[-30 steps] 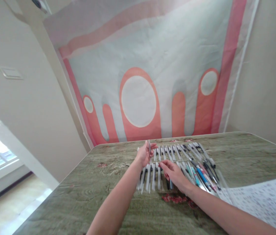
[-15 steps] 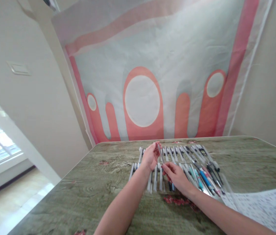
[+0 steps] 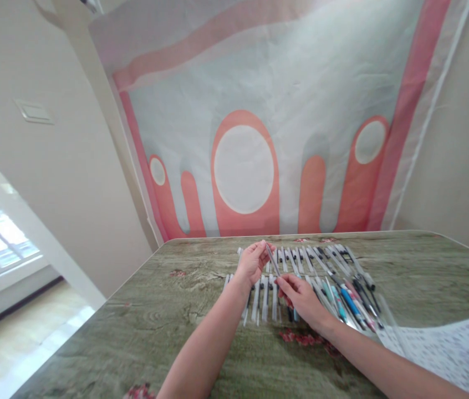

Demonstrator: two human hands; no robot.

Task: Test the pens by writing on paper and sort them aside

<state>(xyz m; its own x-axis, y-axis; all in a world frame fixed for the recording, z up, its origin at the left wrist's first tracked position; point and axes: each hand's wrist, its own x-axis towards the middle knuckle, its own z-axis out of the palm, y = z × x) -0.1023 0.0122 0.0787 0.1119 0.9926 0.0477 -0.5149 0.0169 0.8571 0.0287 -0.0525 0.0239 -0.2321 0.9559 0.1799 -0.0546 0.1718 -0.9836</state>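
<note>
A slim, see-through pen (image 3: 273, 261) slants between my two hands above the table. My left hand (image 3: 254, 262) pinches its upper end with thumb and fingertips. Its lower end sits in the closed fingers of my right hand (image 3: 301, 299). Beneath and around the hands lie two rows of pens: a far row of clear pens with dark parts (image 3: 301, 259) and a near row of clear pens (image 3: 265, 299). My hands and wrists hide part of both rows. Right of my right hand are a teal pen (image 3: 338, 303) and a blue pen (image 3: 351, 305).
The wood-patterned table (image 3: 168, 316) carries red flower prints. A printed white sheet (image 3: 450, 349) lies at the right, with a clear strip (image 3: 393, 321) by its left edge. Behind the table hangs a pink and grey backdrop (image 3: 243, 166).
My left thumb and fingers have closed onto the pen's upper end, where the hand was more open before. My right hand keeps its hold. The view has shifted slightly.
</note>
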